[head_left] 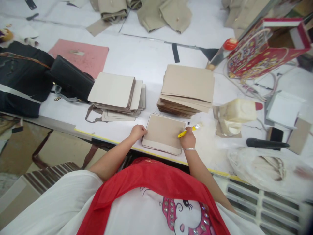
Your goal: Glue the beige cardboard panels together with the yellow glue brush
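Note:
Directly before me a small stack of beige panels (pixel 164 132) lies at the table's front edge. At its left edge, my left hand (pixel 139 133) is closed, its fingertips pinching the panel edge. My right hand (pixel 188 138) holds a yellow brush (pixel 183 133) beside the right edge, its bristles pointing away to the right. Behind the small stack, to the left, stands a pile of cream panels (pixel 112 89) with rounded corners. A taller pile of tan sheets (pixel 187 85) is behind it to the right.
On the right are a yellowish glue container (pixel 238 111), a red patterned paper bag (pixel 261 55), a black-handled tool (pixel 266 143) and a plastic bag (pixel 264 166). Black bags (pixel 70 76) and a pink sheet (pixel 81 57) lie left. Folded beige pieces (pixel 163 14) are at the back.

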The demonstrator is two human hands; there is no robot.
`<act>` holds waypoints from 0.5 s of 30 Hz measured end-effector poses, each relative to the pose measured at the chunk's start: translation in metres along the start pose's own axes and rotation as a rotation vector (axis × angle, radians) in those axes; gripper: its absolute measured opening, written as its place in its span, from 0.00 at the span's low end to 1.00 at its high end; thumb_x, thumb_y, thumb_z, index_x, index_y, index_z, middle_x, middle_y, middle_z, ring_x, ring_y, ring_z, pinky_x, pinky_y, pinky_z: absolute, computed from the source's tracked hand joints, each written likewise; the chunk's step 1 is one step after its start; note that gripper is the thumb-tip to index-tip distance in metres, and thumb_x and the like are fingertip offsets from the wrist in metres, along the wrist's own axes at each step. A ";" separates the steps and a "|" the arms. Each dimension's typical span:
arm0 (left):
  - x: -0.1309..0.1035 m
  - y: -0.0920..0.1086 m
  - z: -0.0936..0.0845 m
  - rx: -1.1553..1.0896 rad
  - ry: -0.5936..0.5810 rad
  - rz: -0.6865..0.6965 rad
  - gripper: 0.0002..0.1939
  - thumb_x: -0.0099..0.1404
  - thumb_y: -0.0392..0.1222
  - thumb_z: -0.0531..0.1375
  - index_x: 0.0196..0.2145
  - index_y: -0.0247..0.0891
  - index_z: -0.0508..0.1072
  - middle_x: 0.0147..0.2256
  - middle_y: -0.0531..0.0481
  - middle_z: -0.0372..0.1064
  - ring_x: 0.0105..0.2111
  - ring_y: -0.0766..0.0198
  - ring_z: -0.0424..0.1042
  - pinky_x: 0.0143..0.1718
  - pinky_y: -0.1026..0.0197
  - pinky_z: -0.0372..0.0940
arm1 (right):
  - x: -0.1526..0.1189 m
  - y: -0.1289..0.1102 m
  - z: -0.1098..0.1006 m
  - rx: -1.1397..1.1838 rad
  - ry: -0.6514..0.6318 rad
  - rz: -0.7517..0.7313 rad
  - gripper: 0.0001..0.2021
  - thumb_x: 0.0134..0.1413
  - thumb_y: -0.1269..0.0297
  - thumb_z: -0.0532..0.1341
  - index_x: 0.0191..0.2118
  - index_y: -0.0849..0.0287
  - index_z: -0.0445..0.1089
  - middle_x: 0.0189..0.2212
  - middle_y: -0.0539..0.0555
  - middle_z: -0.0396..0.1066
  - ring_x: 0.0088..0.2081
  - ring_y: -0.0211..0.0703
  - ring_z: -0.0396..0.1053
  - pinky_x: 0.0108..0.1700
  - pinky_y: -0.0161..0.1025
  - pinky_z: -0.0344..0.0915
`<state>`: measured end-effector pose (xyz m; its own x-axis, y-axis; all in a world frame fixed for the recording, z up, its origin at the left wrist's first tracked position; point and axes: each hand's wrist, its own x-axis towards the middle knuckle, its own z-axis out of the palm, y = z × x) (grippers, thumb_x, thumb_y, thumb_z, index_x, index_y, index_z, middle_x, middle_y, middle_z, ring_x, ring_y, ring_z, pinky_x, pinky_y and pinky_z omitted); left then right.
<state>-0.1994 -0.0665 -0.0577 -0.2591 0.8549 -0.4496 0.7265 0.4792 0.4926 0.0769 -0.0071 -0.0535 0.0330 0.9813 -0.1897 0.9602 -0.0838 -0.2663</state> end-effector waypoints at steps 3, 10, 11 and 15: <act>-0.012 0.010 -0.006 0.197 0.143 0.114 0.11 0.55 0.45 0.59 0.34 0.36 0.73 0.34 0.45 0.69 0.34 0.59 0.68 0.35 0.60 0.60 | -0.002 0.005 -0.015 -0.026 0.056 0.053 0.20 0.54 0.53 0.56 0.48 0.61 0.59 0.33 0.56 0.68 0.29 0.40 0.65 0.28 0.33 0.51; -0.031 0.052 0.018 0.399 0.235 0.690 0.14 0.62 0.42 0.54 0.46 0.40 0.67 0.49 0.44 0.62 0.48 0.54 0.59 0.47 0.53 0.55 | -0.021 0.005 -0.070 0.518 0.249 -0.057 0.25 0.59 0.48 0.45 0.53 0.61 0.59 0.27 0.51 0.68 0.22 0.34 0.62 0.25 0.31 0.57; -0.031 0.058 0.024 0.404 0.209 0.739 0.15 0.62 0.42 0.54 0.47 0.40 0.67 0.51 0.44 0.61 0.50 0.54 0.57 0.48 0.52 0.54 | -0.020 -0.004 -0.071 0.670 0.199 -0.056 0.26 0.59 0.47 0.43 0.51 0.61 0.61 0.25 0.50 0.67 0.20 0.33 0.61 0.24 0.31 0.57; -0.026 0.068 0.041 0.440 0.088 0.747 0.18 0.59 0.44 0.58 0.47 0.39 0.67 0.51 0.42 0.61 0.49 0.52 0.57 0.46 0.51 0.54 | -0.001 -0.055 -0.047 1.055 -0.179 -0.007 0.23 0.55 0.46 0.47 0.42 0.60 0.66 0.23 0.49 0.67 0.17 0.31 0.60 0.21 0.29 0.60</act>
<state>-0.1173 -0.0644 -0.0436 0.3486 0.9356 -0.0558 0.9011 -0.3181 0.2947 0.0366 0.0048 0.0057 -0.0950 0.9497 -0.2984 0.2325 -0.2703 -0.9343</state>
